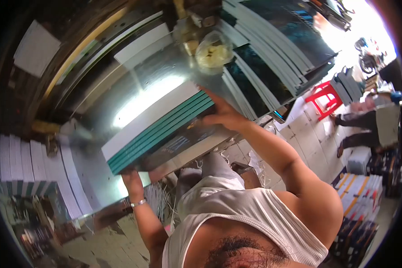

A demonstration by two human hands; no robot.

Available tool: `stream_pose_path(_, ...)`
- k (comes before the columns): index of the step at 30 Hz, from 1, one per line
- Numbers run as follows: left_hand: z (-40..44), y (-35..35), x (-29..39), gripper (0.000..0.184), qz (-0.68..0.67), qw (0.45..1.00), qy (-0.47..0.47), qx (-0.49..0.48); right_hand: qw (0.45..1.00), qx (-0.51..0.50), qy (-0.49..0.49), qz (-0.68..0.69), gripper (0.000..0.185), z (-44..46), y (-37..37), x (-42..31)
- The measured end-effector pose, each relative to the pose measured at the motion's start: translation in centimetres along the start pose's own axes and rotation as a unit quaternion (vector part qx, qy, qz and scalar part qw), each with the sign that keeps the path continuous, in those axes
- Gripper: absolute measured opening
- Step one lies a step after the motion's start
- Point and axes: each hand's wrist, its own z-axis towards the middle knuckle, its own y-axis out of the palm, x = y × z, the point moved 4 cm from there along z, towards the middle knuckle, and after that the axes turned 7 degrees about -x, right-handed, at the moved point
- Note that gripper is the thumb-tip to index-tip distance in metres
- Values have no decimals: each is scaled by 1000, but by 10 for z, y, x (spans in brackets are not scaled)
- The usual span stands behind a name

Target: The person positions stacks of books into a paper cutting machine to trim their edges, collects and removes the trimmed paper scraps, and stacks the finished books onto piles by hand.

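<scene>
A stack of books with teal and white edges lies tilted across a shiny metal table; its near side is dark with blurred print. My right hand grips the far right end, thumb on the near side and fingers round the corner. At the lower left end my left hand, with a metal band on the wrist, is closed on the stack; some of its fingers are hidden. The stack spans the gap between both hands.
White paper stacks stand at the left. More dark-covered stacks lie at the upper right, near a plastic bag of yellowish pieces. A red stool and another person are on the right.
</scene>
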Motion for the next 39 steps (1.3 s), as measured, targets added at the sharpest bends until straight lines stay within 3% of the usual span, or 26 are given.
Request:
stream_pose_path(2,1,22,7,56,-168,986,10,-11,1000,-1,16,19,102,-2,-1,1)
stream_pose_path(5,-4,37,7,60,-248,968,11,-31,995,78,59,-4,97,-31,-1,49)
stream_pose_path(6,-1,43,11,64,-193,979,45,-51,995,77,61,-1,92,-30,-2,50)
stream_pose_path(8,-7,39,-3,75,-16,1000,-1,-5,996,76,38,-13,84,-33,-8,56)
stream_pose_path(11,-9,23,-44,71,172,982,10,81,985,146,-52,-77,62,-32,-32,92)
stream_pose_path(14,9,56,-6,63,83,974,93,189,962,184,-188,-71,47,-8,5,48)
stream_pose_path(16,13,63,9,64,27,975,126,181,956,174,-218,-95,47,-10,5,42)
stream_pose_path(18,1,59,3,74,17,987,79,142,956,176,-185,-147,53,-33,-17,64)
stream_pose_path(21,2,66,4,83,26,982,43,181,950,178,-197,-166,61,-46,-21,74)
stream_pose_path(24,3,52,-6,81,112,967,60,220,968,129,-151,-155,64,-51,-26,79)
stream_pose_path(26,0,50,-8,78,87,979,59,177,983,109,-133,-65,63,-43,-12,67)
stream_pose_path(28,10,61,11,77,46,988,70,130,989,98,-79,-78,70,-47,-10,64)
stream_pose_path(29,10,63,5,79,45,980,59,183,988,107,-72,-81,81,-50,-13,70)
stream_pose_path(33,7,62,5,79,34,975,47,216,988,74,4,-137,94,-46,4,29)
stream_pose_path(37,13,75,20,77,39,958,69,276,984,85,-38,-154,87,-47,3,35)
stream_pose_path(39,7,54,-10,75,-13,983,42,180,981,105,-43,-159,71,-52,0,42)
